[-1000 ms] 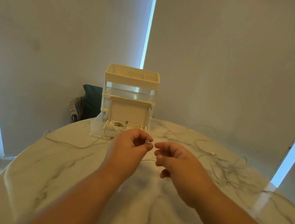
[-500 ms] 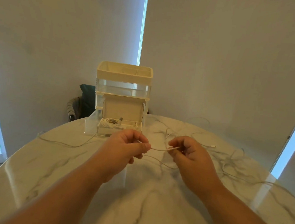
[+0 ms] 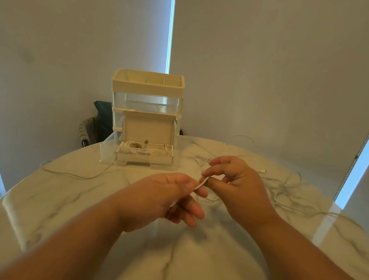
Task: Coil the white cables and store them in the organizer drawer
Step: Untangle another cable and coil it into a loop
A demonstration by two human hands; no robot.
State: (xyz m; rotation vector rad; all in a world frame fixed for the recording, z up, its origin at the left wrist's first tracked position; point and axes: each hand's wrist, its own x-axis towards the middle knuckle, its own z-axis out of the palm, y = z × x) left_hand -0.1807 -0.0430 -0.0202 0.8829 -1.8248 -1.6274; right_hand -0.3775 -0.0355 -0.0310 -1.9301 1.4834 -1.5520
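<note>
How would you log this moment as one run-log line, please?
stage: coiling | left hand: holds white cable | right hand: pinches same cable | drawer: open, coiled cables inside

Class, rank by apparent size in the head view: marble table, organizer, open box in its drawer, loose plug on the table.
1. marble table
2. organizer
3. open box
4. loose plug
The gaps are wide, so distance from the camera leaves no doubt.

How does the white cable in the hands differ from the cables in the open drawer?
The held cable runs nearly straight between the left hand and right hand; the drawer cables are wound into coils. The held cable is held above the table; the drawer cables lie in a box. Both are white.
</note>
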